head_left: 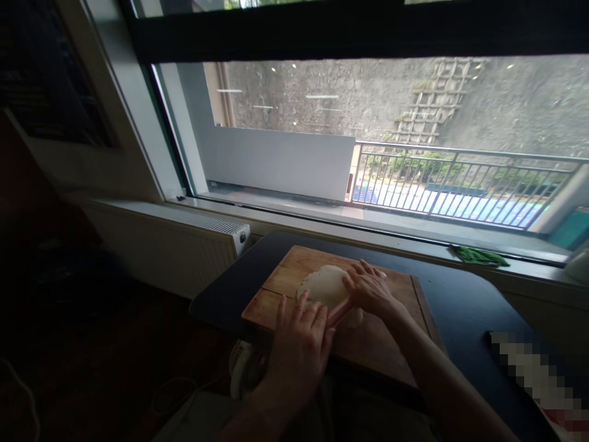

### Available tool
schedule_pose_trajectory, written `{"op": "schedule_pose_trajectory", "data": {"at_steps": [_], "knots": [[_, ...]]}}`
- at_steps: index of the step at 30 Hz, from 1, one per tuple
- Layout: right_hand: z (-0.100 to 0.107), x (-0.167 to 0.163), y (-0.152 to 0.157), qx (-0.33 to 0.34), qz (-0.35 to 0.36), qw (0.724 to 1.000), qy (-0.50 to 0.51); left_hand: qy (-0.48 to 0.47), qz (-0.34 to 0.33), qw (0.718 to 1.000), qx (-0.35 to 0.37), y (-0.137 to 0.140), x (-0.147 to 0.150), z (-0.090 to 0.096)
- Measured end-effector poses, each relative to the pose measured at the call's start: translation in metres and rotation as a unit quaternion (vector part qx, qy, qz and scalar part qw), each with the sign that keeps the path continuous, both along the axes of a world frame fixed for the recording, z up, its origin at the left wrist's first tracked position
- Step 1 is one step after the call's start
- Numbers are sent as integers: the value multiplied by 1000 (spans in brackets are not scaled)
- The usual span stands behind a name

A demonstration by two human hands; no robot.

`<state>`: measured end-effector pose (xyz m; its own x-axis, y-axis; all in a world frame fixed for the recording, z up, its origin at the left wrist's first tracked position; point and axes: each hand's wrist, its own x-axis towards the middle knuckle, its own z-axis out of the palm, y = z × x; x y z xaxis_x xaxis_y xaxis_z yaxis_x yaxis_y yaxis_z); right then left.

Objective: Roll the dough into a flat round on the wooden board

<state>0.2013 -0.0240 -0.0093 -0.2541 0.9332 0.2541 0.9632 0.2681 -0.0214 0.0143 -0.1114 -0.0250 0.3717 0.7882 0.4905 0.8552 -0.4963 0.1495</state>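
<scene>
A pale, flat, rounded sheet of dough [322,281] lies on the brown rectangular wooden board [278,279], its far edge uneven. A slim brown wooden rolling pin [340,312] crosses the dough aslant; a little dough shows on its near side. The left hand [304,331] and the right hand [368,288] rest over the pin, fingers stretched and spread rather than wrapped round it; how hard they press I cannot tell. The hands and pin cover part of the dough.

The board rests on a black table with rounded corners [473,301]. Beyond the board and to its right, a crumpled green cloth [481,255] lies on the pale windowsill [414,245]. A white ribbed radiator [202,248] stands left of the board. Right of the board, a pixelated, unreadable object [529,368] lies on the table, well apart from the dough. Below the board's near left edge sits a pale curved object [238,368], too dark to identify.
</scene>
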Motion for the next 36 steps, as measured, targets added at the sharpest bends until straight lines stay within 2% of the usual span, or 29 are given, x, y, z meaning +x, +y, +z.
{"op": "schedule_pose_trajectory", "data": {"at_steps": [3, 6, 8, 14, 16, 19, 25, 28, 30, 36], "knots": [[11, -23, 24, 7, 25, 1000, 5, -16, 11, 1000, 4, 6, -4, 3], [12, -27, 26, 11, 29, 999, 11, -25, 11, 1000, -1, 6, -6, 3], [7, -18, 14, 6, 24, 1000, 12, -24, -1, 1000, -10, 2, -6, 3], [-21, 35, -50, -11, -13, 1000, 3, -16, -26, 999, -11, -14, 2, -1], [-24, 41, -57, -14, -30, 999, 1, -19, -29, 999, -7, -16, 3, -1], [-18, 28, -38, -30, -27, 999, 7, -21, -20, 1000, 4, -12, 3, 2], [1, -28, 42, -28, 14, 999, 27, -18, 18, 1000, -9, 2, -7, 7], [0, -36, 53, -20, 22, 999, 39, -20, 21, 999, -17, 1, -9, 6], [-4, -27, 41, -21, 12, 999, 44, -21, 9, 1000, -19, -5, -7, 4], [-22, 35, -31, -29, -17, 999, 33, 3, -58, 997, -49, -30, 6, 0]]}}
